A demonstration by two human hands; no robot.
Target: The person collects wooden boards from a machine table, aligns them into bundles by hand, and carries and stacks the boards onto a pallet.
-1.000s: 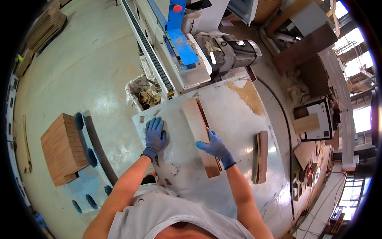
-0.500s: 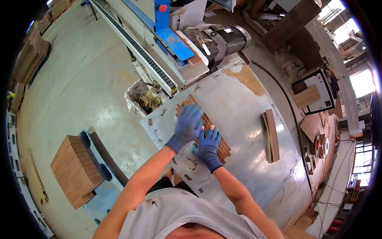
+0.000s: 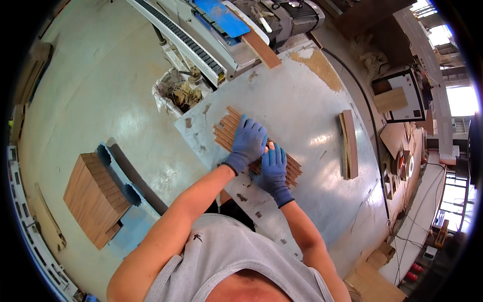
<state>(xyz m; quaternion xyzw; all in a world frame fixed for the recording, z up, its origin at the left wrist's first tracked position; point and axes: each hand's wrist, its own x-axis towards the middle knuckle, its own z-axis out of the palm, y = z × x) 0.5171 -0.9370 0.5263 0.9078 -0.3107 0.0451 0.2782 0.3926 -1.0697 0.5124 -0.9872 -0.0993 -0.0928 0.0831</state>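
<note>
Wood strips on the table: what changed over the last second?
The single board became a spread row of wood strips. The left hand moved right onto them, and the right hand pressed flat beside it. The upright boards stayed put on the table.

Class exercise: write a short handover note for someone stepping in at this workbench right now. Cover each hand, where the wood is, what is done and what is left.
Left hand, blue-gloved: flat on the row of thin brown wooden strips.
Right hand, blue-gloved: flat on the same strips, beside the left.
Strips lie side by side on the grey metal table; ends uneven.
Short stack of brown boards lies apart, to the right.
Done: strips laid out.
Left: probably evening up the ends.
</note>
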